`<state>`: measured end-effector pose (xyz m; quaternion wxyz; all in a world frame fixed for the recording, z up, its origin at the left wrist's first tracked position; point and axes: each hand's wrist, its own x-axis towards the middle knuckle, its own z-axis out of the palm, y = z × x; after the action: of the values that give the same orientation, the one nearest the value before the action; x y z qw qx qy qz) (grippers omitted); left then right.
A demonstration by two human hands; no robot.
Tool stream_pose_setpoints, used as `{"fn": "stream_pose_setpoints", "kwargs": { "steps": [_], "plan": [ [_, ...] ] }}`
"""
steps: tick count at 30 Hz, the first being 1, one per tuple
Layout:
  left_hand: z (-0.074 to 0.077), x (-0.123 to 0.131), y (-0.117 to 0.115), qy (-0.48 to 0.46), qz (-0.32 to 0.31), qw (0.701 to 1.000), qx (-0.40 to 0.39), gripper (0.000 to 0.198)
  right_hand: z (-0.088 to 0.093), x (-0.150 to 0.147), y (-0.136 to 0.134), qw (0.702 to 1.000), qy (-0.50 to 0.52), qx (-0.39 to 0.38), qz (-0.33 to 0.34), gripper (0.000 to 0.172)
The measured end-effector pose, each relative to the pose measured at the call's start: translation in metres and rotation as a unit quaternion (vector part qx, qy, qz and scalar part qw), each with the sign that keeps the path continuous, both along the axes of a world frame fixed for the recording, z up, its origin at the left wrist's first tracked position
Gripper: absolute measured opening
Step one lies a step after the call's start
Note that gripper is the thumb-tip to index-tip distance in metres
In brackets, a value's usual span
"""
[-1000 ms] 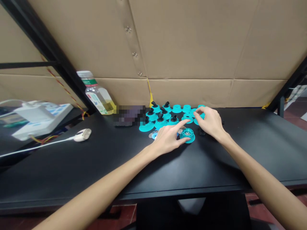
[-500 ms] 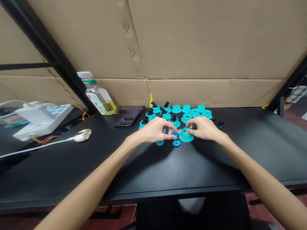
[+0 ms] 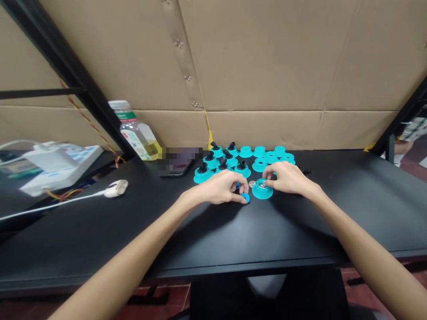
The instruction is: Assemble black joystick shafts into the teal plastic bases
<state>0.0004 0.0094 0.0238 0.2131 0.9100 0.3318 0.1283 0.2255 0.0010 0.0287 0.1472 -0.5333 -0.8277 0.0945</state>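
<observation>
"What is the left hand (image 3: 224,186) doing?"

"It is pinching a small blue disc (image 3: 246,198) between thumb and fingertips, just above or against the black table (image 3: 240,240); I am not managing to tell which. Something else blue is peeking out between its fingers."

"And the right hand (image 3: 286,177)?"

"Its thumb and forefinger are meeting the rim of a turquoise cup (image 3: 262,193), which is standing upright on the table just right of the disc. Whether they are gripping it, I am not able to say (the other fingers are curling out of sight). The two hands are working near each other but are not touching."

"Is the cup holding anything?"

"Yes, shiny metal bits (image 3: 262,186) are sitting in its top, and a silver-coloured piece (image 3: 252,183) is lying just beside it, toward the left hand."

"What is standing behind?"

"Turquoise bases with black tops (image 3: 204,174) are crowding together beyond the left hand, and bare turquoise bases (image 3: 246,151) are filling the space to their right, near the cardboard wall (image 3: 267,129). Small black parts (image 3: 306,170) are lying behind the right hand."

"Anything over on the left?"

"A phone (image 3: 180,165) is lying near the black-topped group, its upper part blurring into blocks. A bottle (image 3: 140,140) is standing next to it, and a white plug (image 3: 116,188) is resting nearer the front, its cable trailing left."
</observation>
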Motion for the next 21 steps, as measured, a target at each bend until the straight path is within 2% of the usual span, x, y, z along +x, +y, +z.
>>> {"fn": "stream_pose_setpoints", "kwargs": {
  "steps": [10, 21],
  "plan": [
    [-0.0049, -0.0007, 0.0031, -0.025, 0.059, 0.996, 0.055, 0.028, -0.0012, -0.0042, -0.0018, 1.000, -0.010, 0.000, -0.009, 0.005],
    [-0.0027, -0.0004, 0.0030, -0.053, 0.097, 0.991, 0.077, 0.030, 0.0077, -0.0016, -0.0033, 0.999, -0.042, 0.001, 0.029, 0.007]
  ]
}}
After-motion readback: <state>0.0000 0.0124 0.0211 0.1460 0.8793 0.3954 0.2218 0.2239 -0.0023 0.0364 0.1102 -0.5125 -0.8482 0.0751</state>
